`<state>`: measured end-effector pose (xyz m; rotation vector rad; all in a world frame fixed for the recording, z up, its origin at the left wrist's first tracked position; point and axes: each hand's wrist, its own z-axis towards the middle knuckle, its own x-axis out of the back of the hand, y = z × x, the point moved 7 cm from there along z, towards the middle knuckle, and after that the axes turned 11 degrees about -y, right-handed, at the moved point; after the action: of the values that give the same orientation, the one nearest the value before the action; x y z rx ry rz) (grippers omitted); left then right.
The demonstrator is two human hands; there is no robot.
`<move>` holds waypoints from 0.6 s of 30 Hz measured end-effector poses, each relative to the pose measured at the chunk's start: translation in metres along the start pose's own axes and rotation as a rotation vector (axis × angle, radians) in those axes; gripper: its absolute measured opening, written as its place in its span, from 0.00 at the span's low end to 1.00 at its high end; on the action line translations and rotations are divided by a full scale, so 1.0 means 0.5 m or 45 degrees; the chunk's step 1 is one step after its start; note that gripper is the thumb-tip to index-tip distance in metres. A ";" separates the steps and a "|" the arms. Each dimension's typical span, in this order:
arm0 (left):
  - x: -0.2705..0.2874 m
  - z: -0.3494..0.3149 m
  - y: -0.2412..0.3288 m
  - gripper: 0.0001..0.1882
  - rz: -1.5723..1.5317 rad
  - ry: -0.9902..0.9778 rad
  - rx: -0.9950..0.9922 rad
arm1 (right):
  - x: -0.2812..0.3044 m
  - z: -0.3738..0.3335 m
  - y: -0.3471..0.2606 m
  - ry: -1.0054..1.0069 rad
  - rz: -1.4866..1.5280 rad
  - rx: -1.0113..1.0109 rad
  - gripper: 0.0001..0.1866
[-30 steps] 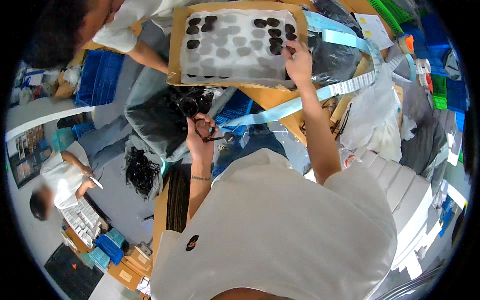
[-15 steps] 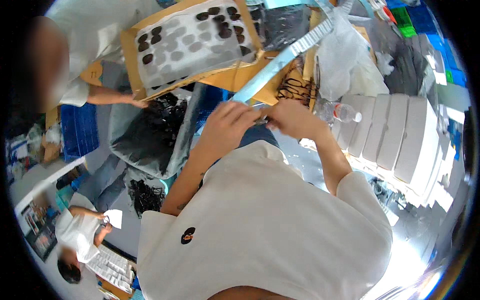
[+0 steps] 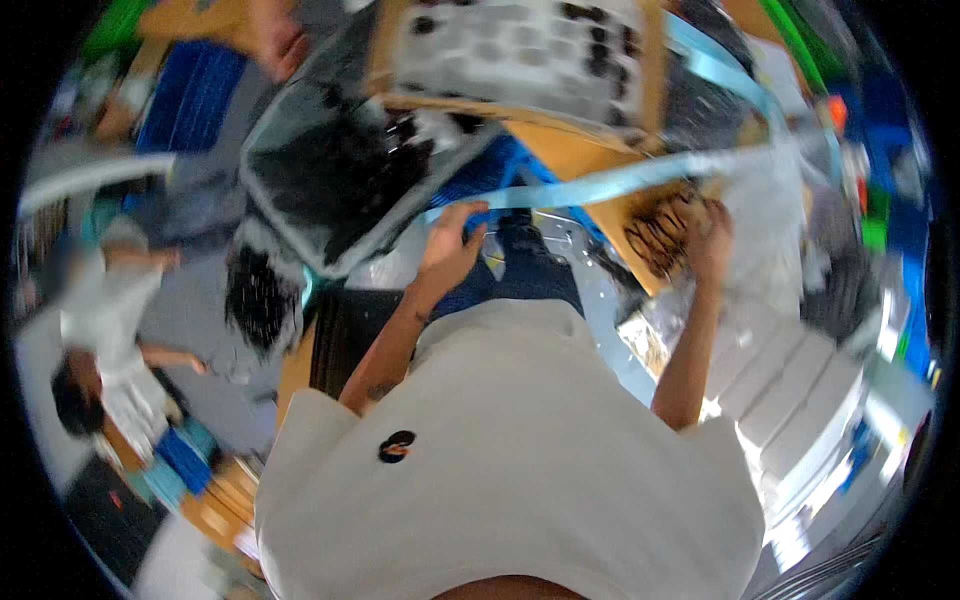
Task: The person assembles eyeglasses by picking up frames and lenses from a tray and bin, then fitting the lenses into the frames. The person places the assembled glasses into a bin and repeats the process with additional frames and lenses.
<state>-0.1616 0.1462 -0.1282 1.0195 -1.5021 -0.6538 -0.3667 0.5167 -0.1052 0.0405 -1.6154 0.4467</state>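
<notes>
My left hand (image 3: 453,252) is beside the near end of a long pale blue strip (image 3: 610,190), its thumb apart from its fingers. I see nothing held in it. At the right, my right hand (image 3: 708,240) is at the edge of a bunch of dark brown spectacle frames (image 3: 658,238) on a tan cardboard surface (image 3: 575,160). Blur hides whether its fingers grip a frame. Past the strip lies a shallow cardboard tray (image 3: 655,75) with a whitish sheet and rows of dark lens-shaped pieces.
A large grey-lined bin (image 3: 262,165) with black pieces stands at the left, a smaller bag of black pieces (image 3: 262,295) nearer. White boxes (image 3: 790,375) are stacked at the right beside clear plastic. A co-worker (image 3: 115,320) is at the far left; another person's hand (image 3: 283,45) shows at the top.
My hands were together at the middle; now they are apart, the right one over at the spectacle frames. The view has turned, and the other person's hand has left the tray.
</notes>
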 end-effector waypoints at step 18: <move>0.016 0.172 -0.916 0.19 0.321 0.038 0.926 | -0.208 -0.253 -0.477 -0.824 0.551 0.296 0.05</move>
<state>-0.1356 -0.0869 -0.5311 1.3300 -1.8493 0.1135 -0.1660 0.3109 -0.1400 0.0095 -2.2071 1.0339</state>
